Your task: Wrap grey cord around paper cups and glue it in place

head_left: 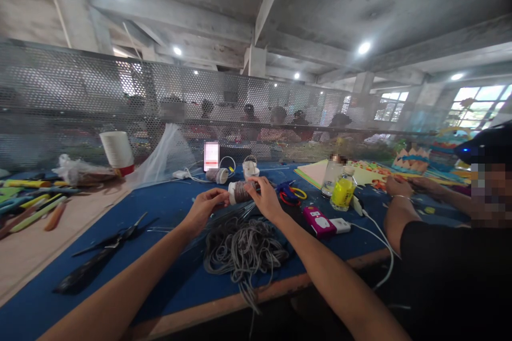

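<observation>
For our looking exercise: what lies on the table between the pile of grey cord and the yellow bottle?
In the head view, a pink phone lies between the grey cord and the yellow bottle, with a white charger beside it.

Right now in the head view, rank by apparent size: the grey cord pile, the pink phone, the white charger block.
1. Grey cord pile, clearly largest.
2. Pink phone.
3. White charger block, smallest; it lies beside the phone, so nearness hardly skews this.

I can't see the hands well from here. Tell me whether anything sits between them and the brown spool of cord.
Nothing visible does: the left hand and right hand already grip the brown spool of cord at either end, above the grey cord pile.
</observation>
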Demonstrator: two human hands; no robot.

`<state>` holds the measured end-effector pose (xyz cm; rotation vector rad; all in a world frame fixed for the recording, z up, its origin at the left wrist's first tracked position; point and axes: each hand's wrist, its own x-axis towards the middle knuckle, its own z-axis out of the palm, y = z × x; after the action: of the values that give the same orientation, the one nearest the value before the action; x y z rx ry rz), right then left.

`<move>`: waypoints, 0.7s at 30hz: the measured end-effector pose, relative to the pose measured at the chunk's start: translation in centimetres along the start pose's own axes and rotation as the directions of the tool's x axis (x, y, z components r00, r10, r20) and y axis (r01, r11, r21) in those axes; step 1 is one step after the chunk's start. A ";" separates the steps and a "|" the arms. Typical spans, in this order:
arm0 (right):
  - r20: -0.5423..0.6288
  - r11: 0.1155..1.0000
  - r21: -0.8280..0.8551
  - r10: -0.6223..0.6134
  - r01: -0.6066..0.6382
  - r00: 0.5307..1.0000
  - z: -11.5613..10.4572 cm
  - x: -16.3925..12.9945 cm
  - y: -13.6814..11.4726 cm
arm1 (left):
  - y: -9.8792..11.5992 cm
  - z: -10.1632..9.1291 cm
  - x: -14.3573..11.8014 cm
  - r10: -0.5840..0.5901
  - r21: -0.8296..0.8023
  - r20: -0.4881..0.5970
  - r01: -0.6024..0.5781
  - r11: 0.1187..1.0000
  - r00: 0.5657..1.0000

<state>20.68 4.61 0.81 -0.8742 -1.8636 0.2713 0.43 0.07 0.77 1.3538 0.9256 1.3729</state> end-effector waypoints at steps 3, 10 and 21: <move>0.017 1.000 0.007 -0.001 0.001 1.000 -0.1 0.0 -0.1 | 0.0 0.1 -0.1 -0.007 0.012 0.017 0.007 1.000 1.000; 0.013 0.999 0.025 0.045 -0.045 0.999 -0.2 0.3 0.5 | -0.6 -0.7 0.7 0.039 0.088 -0.116 -0.029 0.996 0.992; 0.229 0.991 0.134 -0.055 0.024 0.972 -1.2 0.1 -1.8 | -0.4 -1.2 0.6 0.238 0.514 -0.243 -0.083 0.853 0.940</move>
<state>20.84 3.13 2.42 -0.7400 -2.0508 0.4828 -0.70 0.89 0.38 1.6649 1.4770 1.5625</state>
